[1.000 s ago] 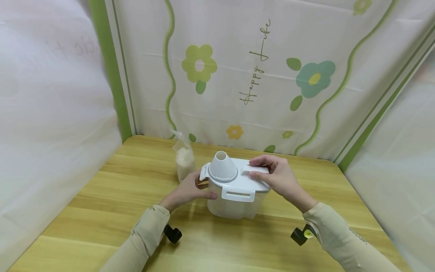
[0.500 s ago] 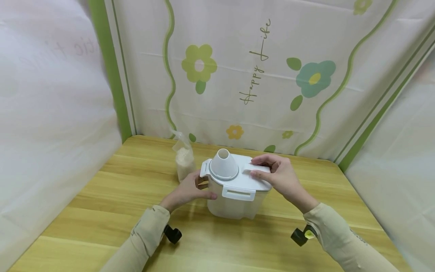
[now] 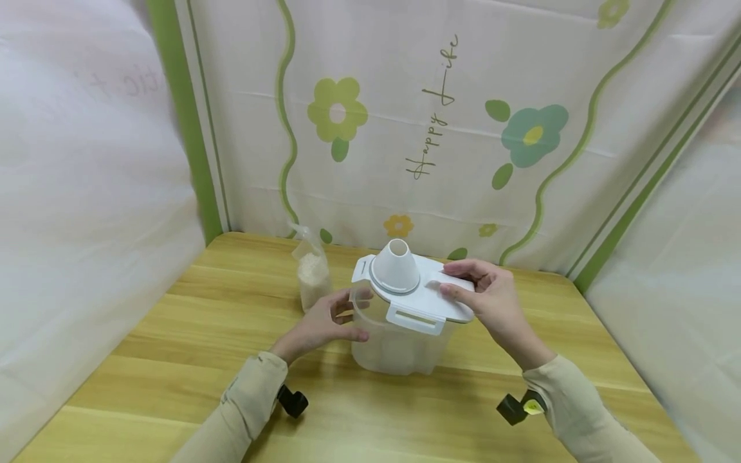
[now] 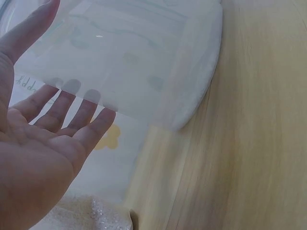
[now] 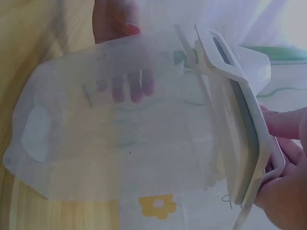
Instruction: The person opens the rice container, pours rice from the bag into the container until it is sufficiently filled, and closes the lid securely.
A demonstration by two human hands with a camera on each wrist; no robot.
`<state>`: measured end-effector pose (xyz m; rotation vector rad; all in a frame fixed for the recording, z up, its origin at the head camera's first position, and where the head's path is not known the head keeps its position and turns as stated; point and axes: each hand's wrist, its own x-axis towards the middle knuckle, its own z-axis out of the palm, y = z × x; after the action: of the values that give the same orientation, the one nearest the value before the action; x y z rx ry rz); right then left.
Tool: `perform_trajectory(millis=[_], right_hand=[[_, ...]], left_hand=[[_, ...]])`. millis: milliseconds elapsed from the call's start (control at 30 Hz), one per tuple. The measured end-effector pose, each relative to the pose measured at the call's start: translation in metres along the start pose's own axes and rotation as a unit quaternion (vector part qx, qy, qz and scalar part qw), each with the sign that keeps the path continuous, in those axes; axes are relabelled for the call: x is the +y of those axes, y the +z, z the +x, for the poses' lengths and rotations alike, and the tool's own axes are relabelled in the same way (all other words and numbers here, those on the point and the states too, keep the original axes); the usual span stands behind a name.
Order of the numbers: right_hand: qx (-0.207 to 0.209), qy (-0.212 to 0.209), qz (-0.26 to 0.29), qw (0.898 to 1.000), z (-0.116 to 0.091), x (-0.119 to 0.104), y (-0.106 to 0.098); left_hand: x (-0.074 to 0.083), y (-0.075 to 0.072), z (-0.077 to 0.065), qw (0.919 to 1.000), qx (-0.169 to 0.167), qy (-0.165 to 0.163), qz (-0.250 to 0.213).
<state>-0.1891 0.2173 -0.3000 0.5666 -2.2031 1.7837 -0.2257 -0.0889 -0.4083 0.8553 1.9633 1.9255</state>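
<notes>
A translucent plastic storage container [image 3: 388,354] stands on the table. Around its left end curves my left hand [image 3: 321,326], thumb on the near side and fingers on the far side; in the left wrist view the fingertips show through the wall [image 4: 139,72]. My right hand [image 3: 496,301] pinches the raised grip on the white lid [image 3: 431,302]. The lid is off the rim and tilted, with its left end above the container's open mouth and its side clips hanging loose. On the lid sits a white cone-shaped spout [image 3: 396,270]. The right wrist view shows a gap between lid [image 5: 242,124] and container [image 5: 96,143].
A clear bag of rice-like grains [image 3: 314,276] stands just behind the left hand. Behind the wooden table [image 3: 173,360] hangs a white flowered curtain [image 3: 370,180], with pale sheets on both sides.
My right hand has lifted the lid off the container and drawn it up and to the right. The left hand keeps its place on the container.
</notes>
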Motion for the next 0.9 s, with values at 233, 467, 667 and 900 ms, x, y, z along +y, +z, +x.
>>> perform_trajectory(millis=[233,467,667,900], right_hand=[[0.026,0.001,-0.003,1.000,-0.007,-0.007,-0.009],[0.050,0.015,0.019,0.998,-0.010,-0.009,-0.011],[0.094,0.022,0.050,0.994,-0.016,-0.012,-0.012],[0.147,0.032,0.064,0.987,-0.023,-0.016,-0.013]], left_hand=[[-0.002,0.002,0.002,0.9999,-0.011,0.003,-0.013],[-0.001,0.002,0.000,1.0000,-0.002,-0.002,-0.002],[-0.001,0.001,0.001,0.9999,-0.008,0.002,0.007],[-0.004,-0.002,0.000,0.9999,-0.013,0.005,0.009]])
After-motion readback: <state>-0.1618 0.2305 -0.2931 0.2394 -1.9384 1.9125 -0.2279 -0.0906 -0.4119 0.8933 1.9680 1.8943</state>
